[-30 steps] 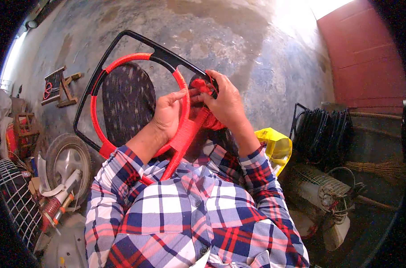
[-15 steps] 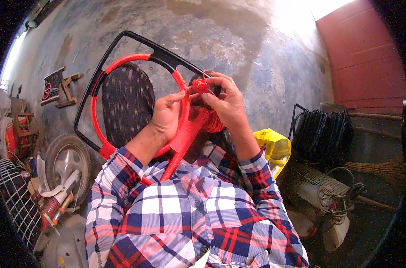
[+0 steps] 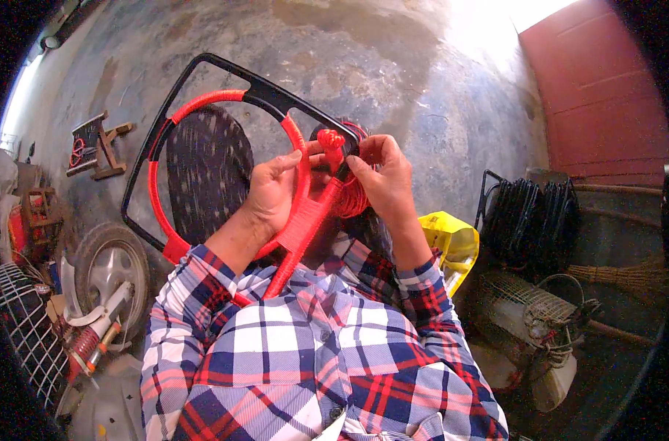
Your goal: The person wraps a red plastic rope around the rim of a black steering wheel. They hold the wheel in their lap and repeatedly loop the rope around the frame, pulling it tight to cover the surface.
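Note:
A black metal frame (image 3: 294,104) lies tilted in front of me, with a ring (image 3: 156,192) mostly wound in red cord and a red-wrapped bar running toward my shirt. My left hand (image 3: 270,192) is closed on the ring's right side, thumb on the winding and fingers behind it. Above those fingers stands a bunched knot of red cord (image 3: 330,140). Looser red coils (image 3: 353,200) hang behind the bar. My right hand (image 3: 387,176) pinches at the frame's right corner, where a strand of red cord crosses; its fingertips are partly hidden.
A yellow bag (image 3: 452,242) stands by my right elbow. Farther right are stacked black frames (image 3: 529,220), a broom (image 3: 617,274) and a wire basket (image 3: 522,301). On the left are a wheel (image 3: 114,268), a white grid (image 3: 26,323) and a small wooden-legged stool (image 3: 99,147).
My right hand has moved off the cord knot, slightly right and down to the frame's corner. The knot shows more fully. My left hand keeps its hold on the ring.

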